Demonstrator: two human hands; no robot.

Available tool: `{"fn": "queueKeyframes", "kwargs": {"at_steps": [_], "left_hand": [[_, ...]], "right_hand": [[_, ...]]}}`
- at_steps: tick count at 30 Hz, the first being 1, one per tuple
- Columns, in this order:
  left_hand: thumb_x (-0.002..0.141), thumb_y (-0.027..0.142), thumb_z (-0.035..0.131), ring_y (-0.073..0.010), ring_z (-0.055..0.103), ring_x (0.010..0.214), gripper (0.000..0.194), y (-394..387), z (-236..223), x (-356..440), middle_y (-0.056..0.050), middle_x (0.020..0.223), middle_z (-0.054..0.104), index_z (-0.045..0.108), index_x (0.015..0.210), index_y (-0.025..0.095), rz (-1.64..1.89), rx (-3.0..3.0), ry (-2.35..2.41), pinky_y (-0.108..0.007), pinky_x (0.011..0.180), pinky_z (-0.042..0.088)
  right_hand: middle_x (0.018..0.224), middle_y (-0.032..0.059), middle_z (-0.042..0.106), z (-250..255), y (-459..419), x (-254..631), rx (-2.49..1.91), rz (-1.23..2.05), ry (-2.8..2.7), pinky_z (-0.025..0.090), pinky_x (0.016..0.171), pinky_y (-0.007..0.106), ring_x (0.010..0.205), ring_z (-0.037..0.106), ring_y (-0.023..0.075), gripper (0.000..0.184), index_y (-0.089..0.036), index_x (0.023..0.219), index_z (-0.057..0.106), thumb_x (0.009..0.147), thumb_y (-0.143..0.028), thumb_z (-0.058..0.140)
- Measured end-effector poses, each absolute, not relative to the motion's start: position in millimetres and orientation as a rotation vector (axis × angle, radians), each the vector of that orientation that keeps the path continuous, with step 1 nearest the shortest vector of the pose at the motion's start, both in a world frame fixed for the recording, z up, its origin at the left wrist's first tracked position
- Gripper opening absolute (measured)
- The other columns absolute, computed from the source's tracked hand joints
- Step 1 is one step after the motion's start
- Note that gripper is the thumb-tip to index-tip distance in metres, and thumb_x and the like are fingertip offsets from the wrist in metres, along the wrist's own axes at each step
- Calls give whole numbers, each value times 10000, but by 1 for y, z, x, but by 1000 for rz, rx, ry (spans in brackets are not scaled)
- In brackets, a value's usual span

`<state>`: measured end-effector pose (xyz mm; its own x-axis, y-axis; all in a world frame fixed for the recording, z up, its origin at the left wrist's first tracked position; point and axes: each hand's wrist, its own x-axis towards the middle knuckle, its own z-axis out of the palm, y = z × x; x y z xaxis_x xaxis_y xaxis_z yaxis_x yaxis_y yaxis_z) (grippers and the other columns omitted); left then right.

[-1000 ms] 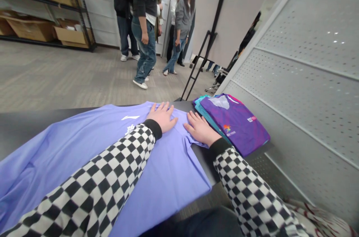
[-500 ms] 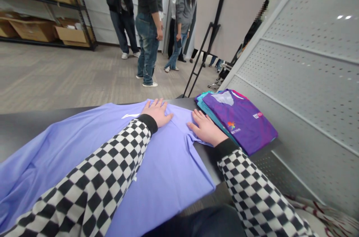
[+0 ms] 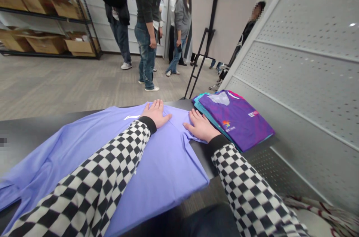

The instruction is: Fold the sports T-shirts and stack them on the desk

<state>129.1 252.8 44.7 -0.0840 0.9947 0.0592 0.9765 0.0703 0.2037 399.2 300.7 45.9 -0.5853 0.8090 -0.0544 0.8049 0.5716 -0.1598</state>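
A lavender shirt (image 3: pixel 165 158) lies spread over the dark table (image 3: pixel 17 132), its lower part reaching past the near edge. My left hand (image 3: pixel 157 113) rests flat on the shirt near the far edge, fingers stretched out. On the shirt's sleeve, to the right, my right hand (image 3: pixel 202 125) lies with its fingers extended and thumb apart. Just beyond that hand sits a stack of folded shirts, with a purple shirt (image 3: pixel 238 117) on top and a teal shirt (image 3: pixel 209 111) showing beneath it.
A grey perforated panel (image 3: pixel 303 68) stands along the right side. Past the table is a board on a black stand (image 3: pixel 200 54). Several people stand on the floor beyond. Cardboard boxes (image 3: pixel 46 42) fill a black shelf at the far left.
The camera view has shifted slightly. Both hands stay flat on the lavender shirt in nearly the same places. A person behind the panel at the right shows more.
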Motion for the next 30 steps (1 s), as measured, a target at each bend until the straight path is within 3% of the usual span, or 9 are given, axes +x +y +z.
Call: {"fn": "queueKeyframes", "kwargs": {"at_steps": [3, 5, 8, 11, 16, 20, 24, 26, 30], "left_hand": [[1100, 597, 382, -328, 166, 1762, 850, 226, 71, 132, -208, 1869, 228, 308, 1780, 92, 398, 2135, 2268, -617, 1421, 22], [1108, 518, 417, -324, 247, 1742, 741, 189, 93, 127, -182, 1850, 308, 415, 1740, 130, 470, 2232, 2224, -627, 1424, 45], [1087, 490, 513, -314, 498, 1613, 599, 106, 118, 107, -146, 1724, 552, 618, 1597, 193, 582, 2285, 2079, -602, 1411, 227], [1091, 444, 543, -271, 685, 1408, 455, 1, 124, 70, -92, 1523, 741, 723, 1468, 263, 711, 2130, 2165, -484, 1311, 443], [1098, 437, 522, -313, 714, 1304, 392, -120, 91, -21, -117, 1383, 785, 781, 1324, 247, 722, 1630, 2698, -471, 1192, 527], [1083, 521, 554, -342, 731, 1189, 449, -130, 68, -70, -140, 1286, 789, 777, 1316, 209, 666, 1372, 2892, -478, 1081, 560], [1030, 441, 601, -309, 745, 1037, 284, -113, 65, -93, -87, 1089, 810, 827, 1031, 268, 632, 1286, 2820, -424, 942, 560], [986, 373, 623, -276, 750, 987, 207, -109, 64, -101, -52, 1030, 815, 803, 938, 283, 721, 1292, 2704, -379, 875, 552], [1015, 398, 570, -233, 740, 852, 189, -107, 58, -114, -10, 901, 795, 700, 974, 268, 1116, 1163, 2515, -339, 754, 536]], "right_hand": [[1860, 223, 214, 40, 301, 402, -1359, 219, -2754, 199, 1395, 625, 1743, 192, 381, 911, -84, 1771, 341, 1098, -695, 392], [1840, 235, 271, 30, 307, 408, -1331, 174, -2720, 250, 1372, 664, 1726, 249, 404, 903, -89, 1738, 417, 1070, -696, 402], [1812, 240, 341, 5, 331, 414, -1287, 159, -2635, 241, 1376, 680, 1714, 280, 409, 975, -91, 1719, 464, 1006, -753, 399], [1785, 247, 388, -17, 355, 417, -1215, 229, -2556, 266, 1376, 656, 1708, 273, 413, 1021, -106, 1707, 502, 957, -792, 404], [1703, 268, 511, -15, 358, 422, -1120, 118, -2523, 301, 1309, 723, 1666, 332, 455, 916, -264, 1647, 610, 926, -799, 432], [1646, 280, 575, 24, 338, 398, -987, -121, -2509, 254, 1308, 765, 1641, 375, 485, 836, -306, 1630, 616, 943, -732, 405], [1623, 234, 624, 77, 297, 330, -862, -177, -2586, 273, 1340, 734, 1640, 402, 483, 750, -219, 1545, 677, 1007, -647, 377], [1566, 184, 689, 97, 272, 282, -785, -122, -2678, 245, 1369, 713, 1636, 437, 434, 658, -225, 1507, 697, 1041, -577, 394], [1482, 123, 758, 106, 232, 180, -596, 68, -2785, 214, 1376, 727, 1584, 529, 390, 526, -242, 1464, 716, 1067, -470, 458]]}}
